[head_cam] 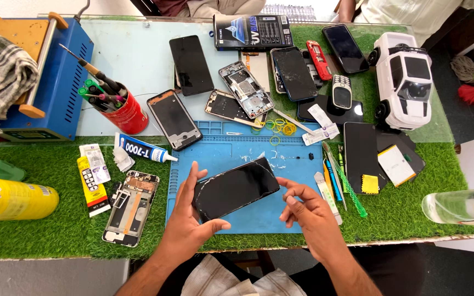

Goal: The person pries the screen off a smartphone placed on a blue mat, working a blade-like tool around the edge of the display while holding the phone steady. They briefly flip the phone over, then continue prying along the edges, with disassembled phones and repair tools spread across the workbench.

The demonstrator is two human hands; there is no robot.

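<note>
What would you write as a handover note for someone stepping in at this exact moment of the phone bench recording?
Left hand: holds the black phone screen panel by its lower-left edge, tilted above the blue repair mat.
Right hand: empty, fingers curled, just off the panel's right end, not touching it.
Panel: light cracks or glue traces show along its left and top edges.
Nearby: an opened phone frame lies on the green turf left of the mat; a glue tube lies at the mat's upper-left corner; tweezers and small tools lie along the right edge.
Done: panel is off any frame. Left: it is not seated in one.
</note>
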